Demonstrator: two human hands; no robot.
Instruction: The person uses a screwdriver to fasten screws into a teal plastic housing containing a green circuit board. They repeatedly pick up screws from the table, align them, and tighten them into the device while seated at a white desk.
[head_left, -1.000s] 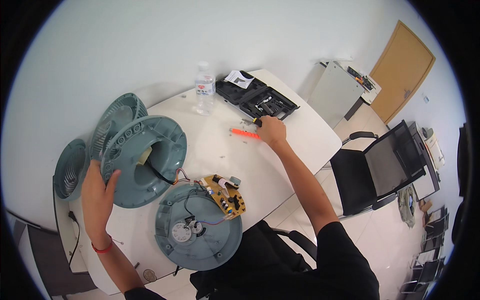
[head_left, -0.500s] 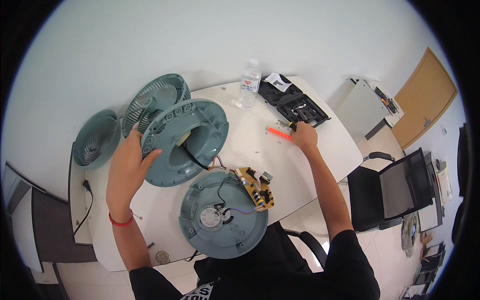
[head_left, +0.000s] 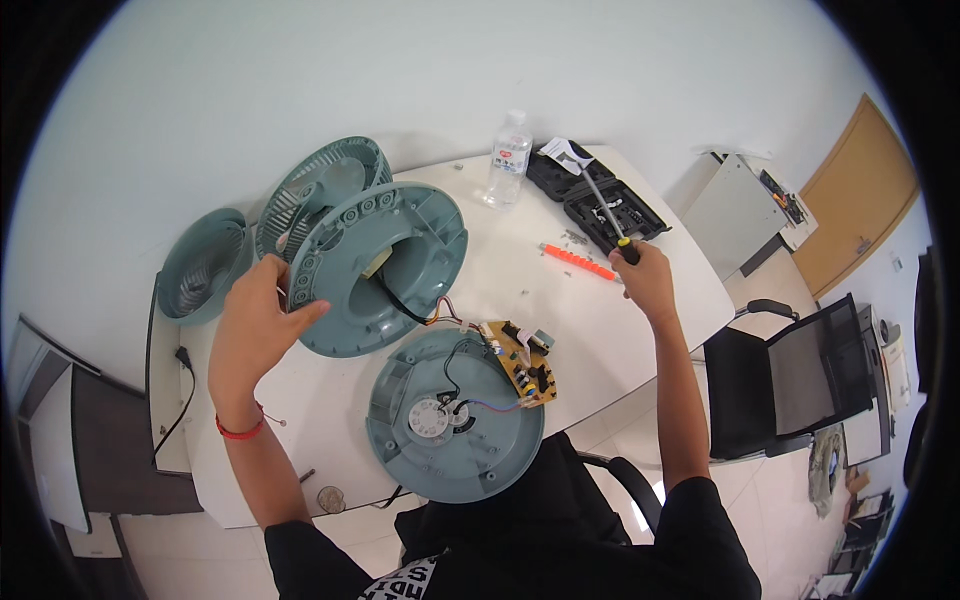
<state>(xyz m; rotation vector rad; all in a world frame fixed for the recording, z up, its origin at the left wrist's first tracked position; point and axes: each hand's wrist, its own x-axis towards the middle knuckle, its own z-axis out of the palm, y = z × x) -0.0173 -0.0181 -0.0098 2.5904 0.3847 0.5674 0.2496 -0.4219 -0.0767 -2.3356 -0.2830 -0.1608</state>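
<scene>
My left hand (head_left: 255,325) grips the rim of a tilted grey-green round fan base shell (head_left: 435,235), thumb over its inner side. Wires run from the shell's middle hole to a yellow-brown circuit board (head_left: 522,370). That board rests on the right edge of a round base plate (head_left: 455,475) at the table's front edge. In my right hand (head_left: 648,282) is a screwdriver (head_left: 606,207) with a black and yellow handle, raised with its shaft pointing away over an open black tool case (head_left: 640,222). Beside it on the table lies an orange stick-shaped tool (head_left: 578,262) near several small screws (head_left: 575,237).
Behind the shell leans the slatted fan housing (head_left: 335,165), with a round grey-green cover (head_left: 200,265) to its left. A water bottle (head_left: 509,165) stands by the tool case. A power plug (head_left: 183,355) lies at the left; a black chair (head_left: 745,375) is at the right.
My right hand has lifted the screwdriver from beside the tool case, and its full shaft now shows. The left hand still holds the shell. The whole view has shifted slightly.
</scene>
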